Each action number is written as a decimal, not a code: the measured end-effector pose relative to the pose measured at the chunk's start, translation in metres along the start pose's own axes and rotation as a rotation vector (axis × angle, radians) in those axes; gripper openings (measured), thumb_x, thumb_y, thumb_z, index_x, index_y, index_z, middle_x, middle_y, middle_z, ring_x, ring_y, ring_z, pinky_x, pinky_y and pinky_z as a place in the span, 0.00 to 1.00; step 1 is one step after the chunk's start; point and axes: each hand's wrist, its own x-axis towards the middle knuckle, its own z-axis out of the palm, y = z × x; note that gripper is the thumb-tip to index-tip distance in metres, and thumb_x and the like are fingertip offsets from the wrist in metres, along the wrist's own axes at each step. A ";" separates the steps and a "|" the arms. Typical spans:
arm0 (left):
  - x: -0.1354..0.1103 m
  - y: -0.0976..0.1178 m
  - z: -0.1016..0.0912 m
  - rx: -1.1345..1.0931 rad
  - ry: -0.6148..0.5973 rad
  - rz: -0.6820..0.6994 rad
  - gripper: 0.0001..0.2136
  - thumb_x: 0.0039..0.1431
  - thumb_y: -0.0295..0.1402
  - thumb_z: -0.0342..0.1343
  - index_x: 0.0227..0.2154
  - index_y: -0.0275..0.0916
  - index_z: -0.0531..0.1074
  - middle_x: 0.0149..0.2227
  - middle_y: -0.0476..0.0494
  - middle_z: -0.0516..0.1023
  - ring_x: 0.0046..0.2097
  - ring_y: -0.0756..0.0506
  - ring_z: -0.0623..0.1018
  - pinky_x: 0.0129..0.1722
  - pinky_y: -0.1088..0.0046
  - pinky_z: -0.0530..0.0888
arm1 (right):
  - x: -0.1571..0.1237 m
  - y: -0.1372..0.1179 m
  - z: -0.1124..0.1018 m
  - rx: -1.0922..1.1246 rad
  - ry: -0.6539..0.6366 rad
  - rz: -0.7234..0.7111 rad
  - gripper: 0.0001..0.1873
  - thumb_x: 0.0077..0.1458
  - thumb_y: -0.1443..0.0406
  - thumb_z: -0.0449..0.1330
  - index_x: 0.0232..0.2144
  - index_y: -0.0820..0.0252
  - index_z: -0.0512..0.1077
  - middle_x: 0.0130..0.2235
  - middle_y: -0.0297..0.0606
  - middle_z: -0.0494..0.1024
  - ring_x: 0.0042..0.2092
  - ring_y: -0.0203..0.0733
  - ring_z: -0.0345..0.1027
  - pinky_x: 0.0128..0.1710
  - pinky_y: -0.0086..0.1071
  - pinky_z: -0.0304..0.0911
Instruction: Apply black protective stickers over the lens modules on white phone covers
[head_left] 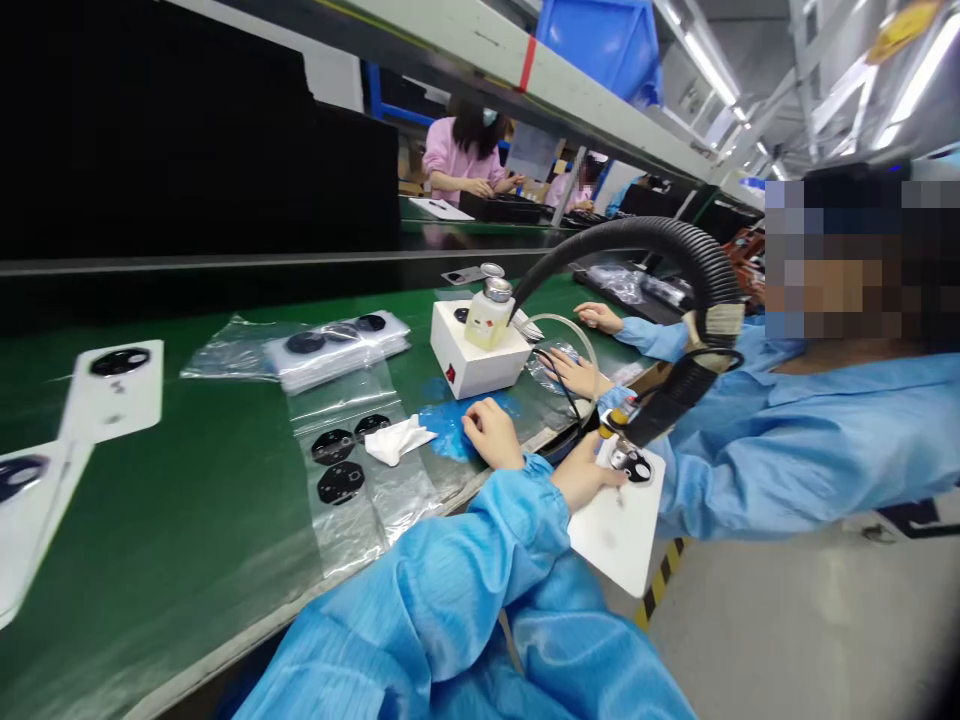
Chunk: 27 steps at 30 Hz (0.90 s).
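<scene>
My right hand (589, 478) grips a white phone back cover (619, 525) by its top edge, just off the belt's near edge, with the fingers beside its black camera ring (636, 465). A black nozzle (660, 402) on a corrugated hose (675, 245) points down at that ring. My left hand (491, 432) rests curled on a blue mat (450, 420) on the green belt; what is under the fingers is hidden. A folded white wipe (397, 440) lies left of it, next to black round camera parts (341, 465) on clear film.
A white box (472, 360) carrying a dispenser bottle (489, 312) stands behind the mat. A bagged stack of covers (337, 345) and loose white covers (116, 390) lie on the belt (210, 500) to the left. A co-worker's hands (574, 372) work at my right. Other people sit across.
</scene>
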 end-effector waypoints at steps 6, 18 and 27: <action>-0.075 -0.001 -0.039 -0.065 0.033 -0.052 0.16 0.60 0.32 0.54 0.51 0.37 0.64 0.40 0.43 0.74 0.34 0.49 0.76 0.31 0.70 0.76 | -0.001 0.006 0.003 -0.006 0.046 -0.073 0.13 0.60 0.60 0.54 0.44 0.62 0.68 0.44 0.39 0.72 0.41 0.38 0.69 0.41 0.38 0.68; -0.288 0.063 -0.097 0.015 0.870 0.370 0.38 0.53 0.35 0.60 0.62 0.50 0.43 0.24 0.54 0.77 0.21 0.51 0.76 0.20 0.81 0.72 | 0.002 -0.070 -0.009 -0.103 0.028 -0.336 0.09 0.60 0.64 0.50 0.36 0.60 0.69 0.39 0.42 0.71 0.43 0.43 0.64 0.45 0.38 0.62; -0.312 0.073 -0.053 -0.005 1.053 0.645 0.27 0.50 0.28 0.61 0.52 0.57 0.65 0.21 0.57 0.77 0.21 0.54 0.76 0.21 0.87 0.73 | 0.005 -0.090 0.010 -0.290 -0.230 -0.495 0.13 0.58 0.58 0.55 0.40 0.61 0.69 0.42 0.39 0.72 0.44 0.41 0.66 0.44 0.40 0.64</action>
